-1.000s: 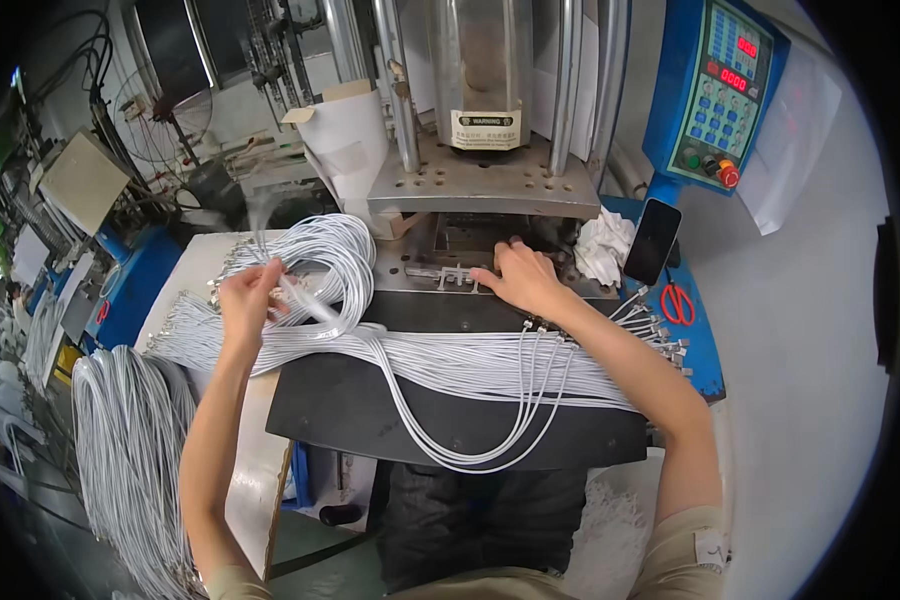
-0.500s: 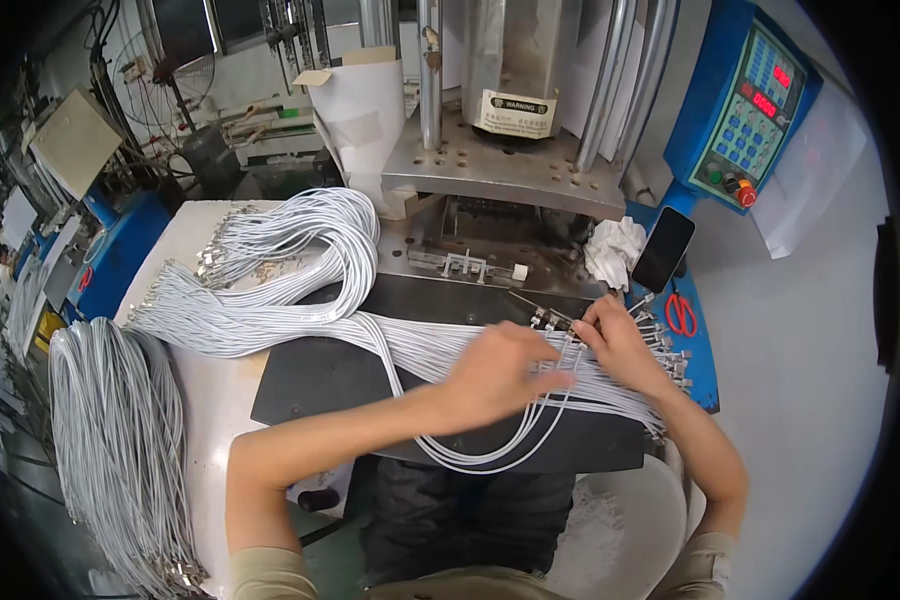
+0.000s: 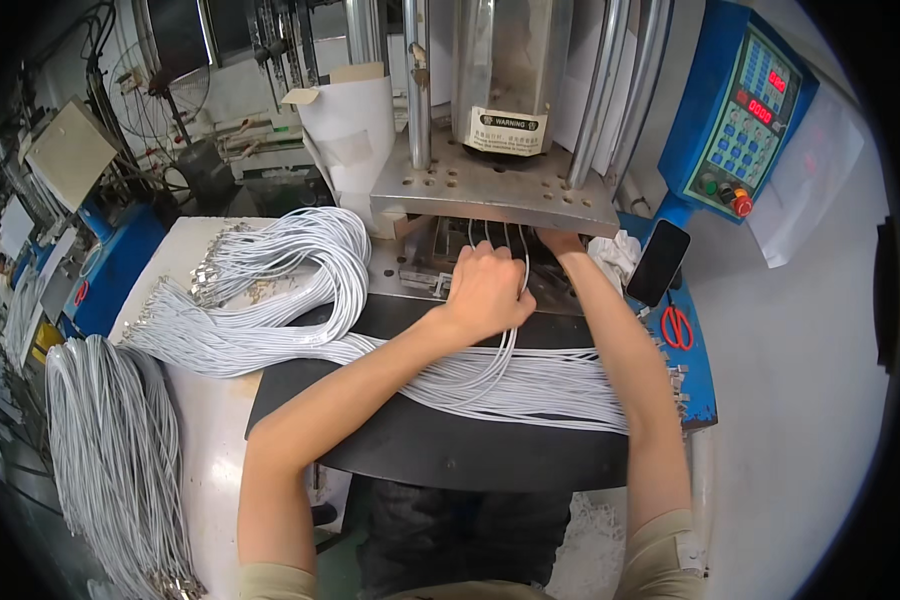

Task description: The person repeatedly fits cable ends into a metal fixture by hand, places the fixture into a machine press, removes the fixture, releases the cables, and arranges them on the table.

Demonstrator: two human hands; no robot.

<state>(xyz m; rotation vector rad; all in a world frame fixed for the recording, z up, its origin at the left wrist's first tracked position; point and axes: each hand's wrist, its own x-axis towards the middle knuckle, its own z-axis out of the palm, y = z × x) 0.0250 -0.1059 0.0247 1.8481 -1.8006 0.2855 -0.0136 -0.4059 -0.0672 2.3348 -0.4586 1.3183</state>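
Note:
My left hand (image 3: 488, 288) is closed around a few white cables (image 3: 508, 345) just in front of the press. Their upper ends rise past my knuckles into the gap under the steel press plate (image 3: 500, 195), while the rest loops down onto the black work board (image 3: 450, 455). My right hand (image 3: 562, 243) reaches into the gap at the right side of the press; its fingers and whatever they hold are hidden beneath the plate. A wide bundle of white cables (image 3: 550, 390) lies across the board, passing under my right forearm, with metal connectors at its right end.
Coiled white cables (image 3: 340, 265) lie at the left, with a grey cable bundle (image 3: 120, 440) hanging nearer. A clear-and-metal fixture (image 3: 425, 280) sits before the press. Right of it are crumpled tissue (image 3: 615, 258), a phone (image 3: 660, 262), red-handled scissors (image 3: 676, 327) and a blue control box (image 3: 735, 125).
Both hands have moved away from me to the press, taking a few cables along. The right hand, earlier at a small metal holder with connectors over the board, is now partly under the plate.

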